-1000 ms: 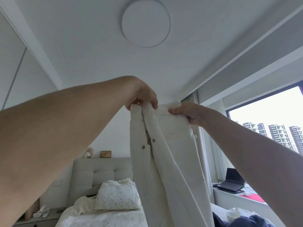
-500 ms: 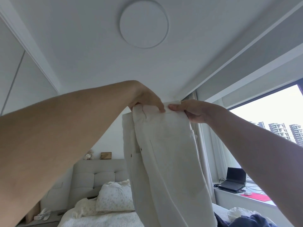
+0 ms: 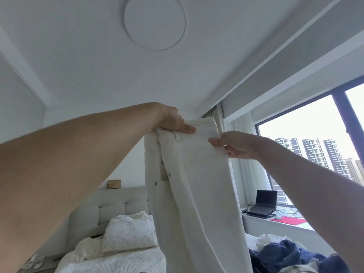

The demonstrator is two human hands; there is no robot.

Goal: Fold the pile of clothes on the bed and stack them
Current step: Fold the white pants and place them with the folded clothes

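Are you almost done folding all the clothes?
Not yet. No folded stack shows in this view. Both hands, left and right, hold white trousers up by the waistband, halved lengthwise. A dark heap of clothes still waits unfolded on the bed.

Both bare arms extended up and forward. Left hand (image 3: 173, 123) pinches with thumb flat and pointing right; right hand (image 3: 235, 144), slightly lower, grips with fingers (image 3: 214, 142) pointing left.
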